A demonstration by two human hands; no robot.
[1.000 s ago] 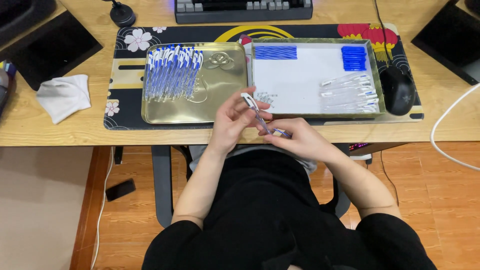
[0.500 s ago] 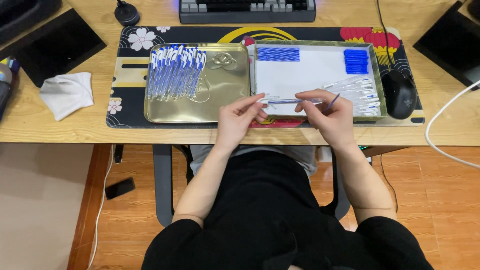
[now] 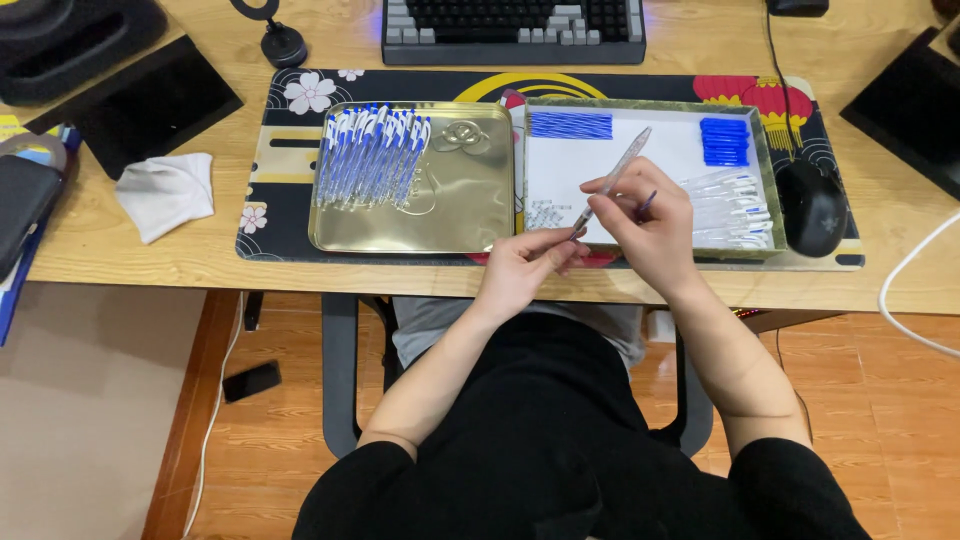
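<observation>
A light wooden desk (image 3: pixel 150 250) fills the upper half of the frame, with a long patterned desk mat (image 3: pixel 270 215) laid across its middle and a dark keyboard (image 3: pixel 512 30) at the top edge. On the mat sit two shallow trays side by side. The gold tray (image 3: pixel 470 215), left of centre, holds a neat row of finished blue-and-white pens (image 3: pixel 370 155) in its upper left, kept apart from loose parts. The white-lined tray (image 3: pixel 560 180), right of centre, sorts parts by kind: blue refills (image 3: pixel 570 125) at its upper left, blue caps (image 3: pixel 724 140) at upper right, clear barrels (image 3: pixel 735 205) along the right side, all within easy reach. A black mouse (image 3: pixel 812 207) lies just right of it, a crumpled white cloth (image 3: pixel 165 192) at far left.

Over the white-lined tray's lower edge, the right hand (image 3: pixel 655 225) closes around a clear pen barrel (image 3: pixel 618 175), tilted up and to the right, so its lower tip meets the left hand (image 3: pixel 520 265), whose fingertips pinch narrowly at that tip.
</observation>
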